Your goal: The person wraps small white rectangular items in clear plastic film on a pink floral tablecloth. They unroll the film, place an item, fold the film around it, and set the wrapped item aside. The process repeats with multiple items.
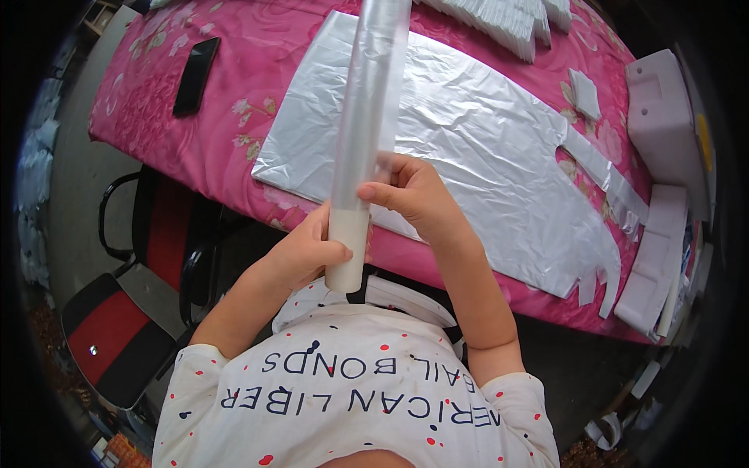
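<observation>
A long white roll [346,248] stands tilted away from me over the table's near edge, with a clear plastic sleeve [363,109] around its upper part. My left hand [310,243] is wrapped round the bare lower end of the roll, thumb across its front. My right hand [412,193] pinches the sleeve's lower edge at the right side of the roll; some fingertips are hidden behind the film. Beyond them, a wide silvery plastic bag [476,148] lies flat and wrinkled, its handle cut-outs toward the right.
A pink flowered cloth [148,101] covers the table. A black phone [197,76] lies at the left. Folded white packets [499,23] are piled at the far side, with a small one [583,93] nearer. White foam boxes [662,109] stand right; a red-black chair [117,331] stands left.
</observation>
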`<state>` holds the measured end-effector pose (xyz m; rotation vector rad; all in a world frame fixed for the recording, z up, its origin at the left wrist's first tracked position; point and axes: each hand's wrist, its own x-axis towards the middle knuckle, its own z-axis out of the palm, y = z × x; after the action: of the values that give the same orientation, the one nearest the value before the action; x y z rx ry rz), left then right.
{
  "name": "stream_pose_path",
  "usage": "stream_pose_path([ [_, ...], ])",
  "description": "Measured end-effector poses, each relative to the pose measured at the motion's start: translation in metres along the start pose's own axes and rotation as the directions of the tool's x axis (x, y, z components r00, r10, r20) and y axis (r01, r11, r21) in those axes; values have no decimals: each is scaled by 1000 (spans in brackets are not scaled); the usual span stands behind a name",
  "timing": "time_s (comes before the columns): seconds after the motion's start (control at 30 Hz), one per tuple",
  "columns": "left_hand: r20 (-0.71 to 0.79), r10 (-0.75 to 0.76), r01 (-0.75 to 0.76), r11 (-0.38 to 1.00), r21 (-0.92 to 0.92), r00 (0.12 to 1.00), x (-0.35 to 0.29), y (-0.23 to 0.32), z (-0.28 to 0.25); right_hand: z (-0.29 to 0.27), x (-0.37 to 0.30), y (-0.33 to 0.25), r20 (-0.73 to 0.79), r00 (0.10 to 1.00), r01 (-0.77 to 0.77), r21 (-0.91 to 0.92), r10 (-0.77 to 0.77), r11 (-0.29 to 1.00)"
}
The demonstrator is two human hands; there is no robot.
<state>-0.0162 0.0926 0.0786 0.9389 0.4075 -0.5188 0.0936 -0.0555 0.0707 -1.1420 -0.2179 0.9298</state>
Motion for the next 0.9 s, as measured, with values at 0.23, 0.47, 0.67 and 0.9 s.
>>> stream_pose_path([
  [0.23, 531, -10, 197, 934, -298, 847, 8, -18, -11, -16, -7, 19, 257, 967, -30, 115, -1, 993],
  [0.47, 389, -60, 177, 946, -271, 919, 19, -19, -15, 0, -34, 1, -51, 998, -58, -255, 47, 965],
  [0.67, 0, 180, -174, 951, 255, 984, 37, -31, -7, 12, -39, 16, -290, 956, -189, -524, 35, 831],
  [0.9, -162, -214, 263, 870, 417, 963, 8, -14, -8, -18, -63, 22, -123, 977, -214, -581, 175, 785],
])
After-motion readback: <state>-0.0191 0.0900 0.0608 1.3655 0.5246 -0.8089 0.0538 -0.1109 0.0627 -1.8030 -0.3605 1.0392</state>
